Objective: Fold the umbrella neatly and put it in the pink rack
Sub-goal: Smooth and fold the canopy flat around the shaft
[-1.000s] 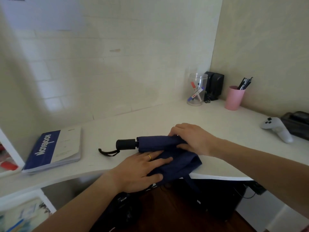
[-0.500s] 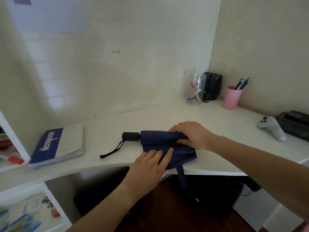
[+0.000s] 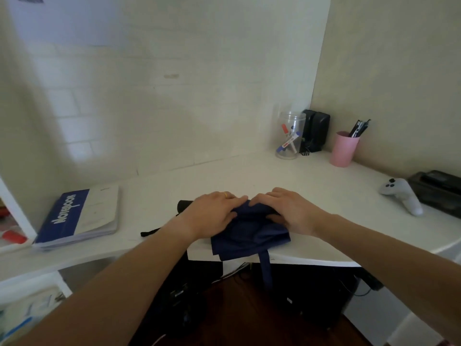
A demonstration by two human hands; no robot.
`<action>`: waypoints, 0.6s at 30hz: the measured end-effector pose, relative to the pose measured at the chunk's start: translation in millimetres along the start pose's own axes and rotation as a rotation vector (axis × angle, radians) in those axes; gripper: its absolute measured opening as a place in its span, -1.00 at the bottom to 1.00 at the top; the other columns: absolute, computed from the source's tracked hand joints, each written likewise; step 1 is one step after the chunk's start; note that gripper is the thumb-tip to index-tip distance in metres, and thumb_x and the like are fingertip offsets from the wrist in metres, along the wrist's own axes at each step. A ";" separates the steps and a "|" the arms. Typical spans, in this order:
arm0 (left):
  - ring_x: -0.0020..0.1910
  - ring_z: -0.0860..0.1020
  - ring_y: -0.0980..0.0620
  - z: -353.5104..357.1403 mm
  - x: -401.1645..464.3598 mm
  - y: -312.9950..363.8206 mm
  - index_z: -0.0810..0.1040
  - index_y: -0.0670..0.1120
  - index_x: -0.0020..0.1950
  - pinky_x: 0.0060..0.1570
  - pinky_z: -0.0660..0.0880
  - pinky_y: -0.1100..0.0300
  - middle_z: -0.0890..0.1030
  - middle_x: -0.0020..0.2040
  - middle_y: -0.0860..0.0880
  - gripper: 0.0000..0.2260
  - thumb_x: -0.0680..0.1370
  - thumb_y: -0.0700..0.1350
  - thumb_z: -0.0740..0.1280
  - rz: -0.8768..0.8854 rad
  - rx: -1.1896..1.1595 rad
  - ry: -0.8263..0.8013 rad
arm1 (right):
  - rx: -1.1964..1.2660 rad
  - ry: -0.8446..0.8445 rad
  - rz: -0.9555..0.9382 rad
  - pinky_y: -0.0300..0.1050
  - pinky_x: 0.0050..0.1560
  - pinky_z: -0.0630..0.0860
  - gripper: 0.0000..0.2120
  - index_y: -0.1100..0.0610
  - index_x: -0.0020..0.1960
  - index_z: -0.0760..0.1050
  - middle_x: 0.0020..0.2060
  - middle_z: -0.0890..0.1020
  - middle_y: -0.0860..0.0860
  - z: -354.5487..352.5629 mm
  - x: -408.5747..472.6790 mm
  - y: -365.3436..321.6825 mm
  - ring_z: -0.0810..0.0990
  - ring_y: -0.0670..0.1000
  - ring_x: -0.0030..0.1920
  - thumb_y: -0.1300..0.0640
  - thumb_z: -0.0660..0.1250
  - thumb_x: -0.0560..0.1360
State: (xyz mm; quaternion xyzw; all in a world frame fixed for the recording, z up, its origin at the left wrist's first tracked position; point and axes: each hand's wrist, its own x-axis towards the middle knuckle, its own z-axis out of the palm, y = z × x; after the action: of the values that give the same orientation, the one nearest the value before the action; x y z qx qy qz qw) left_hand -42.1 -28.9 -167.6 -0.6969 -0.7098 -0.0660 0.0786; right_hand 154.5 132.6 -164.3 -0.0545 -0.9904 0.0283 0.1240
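Observation:
A collapsed navy blue umbrella (image 3: pixel 249 236) lies across the front edge of the white desk (image 3: pixel 311 186). Its black handle (image 3: pixel 184 205) points left, with a black wrist cord (image 3: pixel 149 233) trailing beside it. Loose canopy folds spread toward me and a closing strap (image 3: pixel 265 268) hangs over the edge. My left hand (image 3: pixel 212 214) presses on the umbrella near the handle. My right hand (image 3: pixel 290 211) grips the fabric on the right side, thumb tucked under a fold. Their fingertips nearly meet on top. No pink rack is in view.
A blue and white notebook (image 3: pixel 79 217) lies at the left. In the back corner stand a clear jar of markers (image 3: pixel 289 136), a black speaker (image 3: pixel 314 131) and a pink pen cup (image 3: pixel 343 148). A white game controller (image 3: pixel 401 194) and a black box (image 3: pixel 441 191) sit right.
My left hand has moved from the near fabric up onto the top of the umbrella beside the handle. The canopy folds now lie bunched between both hands.

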 end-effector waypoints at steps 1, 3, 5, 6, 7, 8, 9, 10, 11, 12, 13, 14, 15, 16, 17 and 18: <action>0.30 0.50 -0.08 1.9 0.6 -0.7 0.32 0.13 0.58 0.24 0.48 -0.02 0.52 0.42 0.01 -0.56 0.68 -0.03 0.20 -0.019 -0.029 0.032 | 0.041 0.008 0.012 -0.10 0.03 0.42 -0.58 -0.07 0.37 0.44 0.07 0.65 -0.06 -2.7 -1.8 -0.4 0.47 -0.01 -0.01 0.15 0.32 0.53; 0.19 0.54 -0.07 2.0 -0.8 0.0 0.42 0.15 0.50 0.13 0.50 -0.02 0.58 0.29 0.02 -0.59 0.64 -0.03 0.28 -0.022 -0.042 0.116 | 0.067 0.083 -0.001 -0.07 0.11 0.49 -0.61 -0.01 0.29 0.54 0.14 0.65 -0.05 -5.8 -12.7 -3.9 0.54 0.01 0.09 0.21 0.35 0.48; 0.12 0.54 -0.08 4.3 -4.0 2.0 0.47 0.15 0.44 0.09 0.49 -0.03 0.60 0.21 0.01 -0.60 0.60 -0.02 0.34 -0.013 -0.022 0.164 | 0.079 0.196 -0.027 -0.08 0.14 0.52 -0.68 0.04 0.19 0.61 0.15 0.64 -0.04 -3.6 -34.4 -14.7 0.56 0.02 0.14 0.21 0.38 0.44; 0.11 0.54 -0.08 5.8 -5.2 2.9 0.48 0.14 0.43 0.09 0.49 -0.04 0.60 0.19 0.01 -0.61 0.59 -0.02 0.35 -0.014 -0.016 0.181 | 0.089 0.212 -0.034 -0.11 0.12 0.52 -0.72 0.04 0.16 0.62 0.12 0.62 -0.06 -0.9 -46.4 -20.8 0.57 0.00 0.12 0.15 0.41 0.46; 0.10 0.54 -0.08 7.5 -5.3 3.3 0.48 0.14 0.41 0.10 0.49 -0.05 0.60 0.18 0.02 -0.61 0.58 -0.01 0.36 -0.021 -0.018 0.194 | 0.088 0.201 -0.034 -0.13 0.09 0.52 -0.75 0.02 0.15 0.62 0.09 0.61 -0.08 2.4 -57.7 -26.0 0.57 -0.03 0.10 0.05 0.43 0.48; 0.11 0.54 -0.08 9.2 -4.7 3.3 0.48 0.12 0.41 0.11 0.48 -0.07 0.60 0.18 0.02 -0.61 0.57 0.00 0.36 -0.036 -0.025 0.202 | 0.084 0.182 -0.022 -0.13 0.06 0.53 -0.75 0.00 0.14 0.61 0.06 0.61 -0.11 6.1 -66.5 -29.6 0.57 -0.06 0.07 -0.05 0.43 0.50; 0.13 0.54 -0.08 10.0 -4.0 3.7 0.48 0.09 0.41 0.12 0.48 -0.07 0.59 0.19 0.01 -0.60 0.56 0.00 0.37 -0.062 -0.035 0.201 | 0.089 0.169 -0.005 -0.13 0.03 0.54 -0.76 -0.02 0.10 0.61 0.03 0.61 -0.14 11.0 -72.6 -30.9 0.57 -0.09 0.04 -0.11 0.42 0.52; 0.17 0.53 -0.09 10.6 -3.1 4.4 0.47 0.06 0.43 0.15 0.47 -0.06 0.59 0.20 0.01 -0.57 0.56 0.02 0.38 -0.087 -0.039 0.195 | 0.103 0.176 0.010 -0.13 0.00 0.55 -0.79 -0.03 0.04 0.62 -0.02 0.62 -0.16 15.6 -77.2 -31.2 0.58 -0.11 0.01 -0.14 0.41 0.53; 0.20 0.53 -0.09 10.5 -2.5 5.2 0.46 0.03 0.45 0.17 0.46 -0.06 0.59 0.22 0.00 -0.54 0.55 0.03 0.39 -0.102 -0.031 0.184 | 0.116 0.199 0.026 -0.15 -0.03 0.54 -0.81 -0.03 -0.03 0.61 -0.06 0.63 -0.18 19.6 -79.7 -31.5 0.57 -0.14 -0.03 -0.14 0.40 0.53; 0.22 0.52 -0.10 10.7 -1.9 5.3 0.46 0.01 0.46 0.18 0.45 -0.05 0.58 0.23 -0.02 -0.53 0.55 0.03 0.39 -0.111 -0.026 0.178 | 0.127 0.222 0.044 -0.17 -0.05 0.54 -0.82 -0.04 -0.07 0.61 -0.09 0.63 -0.20 21.9 -80.5 -32.6 0.55 -0.16 -0.05 -0.14 0.39 0.53; 0.22 0.51 -0.10 11.3 -1.8 5.9 0.47 0.00 0.45 0.19 0.45 -0.04 0.57 0.22 -0.03 -0.53 0.55 0.03 0.40 -0.113 -0.033 0.175 | 0.138 0.238 0.070 -0.20 -0.06 0.52 -0.83 -0.05 -0.06 0.60 -0.10 0.63 -0.21 22.3 -81.0 -34.3 0.53 -0.18 -0.07 -0.14 0.37 0.53; 0.22 0.50 -0.09 12.1 -2.4 6.6 0.49 0.00 0.44 0.20 0.46 -0.04 0.56 0.22 -0.03 -0.55 0.56 0.01 0.40 -0.113 -0.052 0.178 | 0.150 0.244 0.091 -0.23 -0.07 0.50 -0.83 -0.07 0.00 0.58 -0.10 0.62 -0.23 21.0 -80.9 -34.8 0.52 -0.20 -0.08 -0.14 0.36 0.54; 0.23 0.49 -0.09 13.1 -3.9 7.2 0.49 0.01 0.44 0.21 0.47 -0.04 0.55 0.23 -0.04 -0.57 0.57 0.00 0.38 -0.110 -0.077 0.181 | 0.156 0.234 0.097 -0.25 -0.07 0.48 -0.82 -0.08 0.08 0.57 -0.07 0.62 -0.23 19.1 -80.2 -33.7 0.51 -0.21 -0.07 -0.13 0.35 0.55; 0.25 0.48 -0.07 14.7 -6.1 7.9 0.47 0.01 0.46 0.23 0.48 -0.04 0.54 0.26 -0.03 -0.58 0.59 0.01 0.35 -0.105 -0.104 0.181 | 0.160 0.208 0.089 -0.27 -0.04 0.47 -0.79 -0.09 0.16 0.55 -0.03 0.61 -0.23 16.5 -78.5 -32.1 0.52 -0.21 -0.04 -0.12 0.33 0.57; 0.27 0.46 -0.06 16.1 -8.8 9.0 0.45 0.01 0.48 0.25 0.48 -0.04 0.53 0.29 -0.03 -0.58 0.62 0.03 0.31 -0.099 -0.125 0.185 | 0.157 0.172 0.075 -0.26 -0.02 0.47 -0.78 -0.09 0.20 0.56 0.00 0.61 -0.21 14.0 -76.0 -30.2 0.52 -0.19 -0.02 -0.11 0.31 0.59; 0.30 0.44 -0.05 17.7 -11.6 9.8 0.42 0.01 0.51 0.28 0.47 -0.03 0.51 0.32 -0.02 -0.56 0.64 0.10 0.25 -0.097 -0.141 0.188 | 0.152 0.140 0.056 -0.23 0.00 0.49 -0.78 -0.08 0.19 0.59 0.00 0.60 -0.19 12.5 -73.4 -28.6 0.53 -0.16 0.00 -0.10 0.30 0.59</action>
State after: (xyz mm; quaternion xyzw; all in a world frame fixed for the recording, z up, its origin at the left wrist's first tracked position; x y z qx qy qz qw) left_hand -32.5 -36.5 -187.4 -0.6563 -0.7258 -0.1845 0.0924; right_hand 219.3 95.2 -192.2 -0.0743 -0.9724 0.1028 0.1958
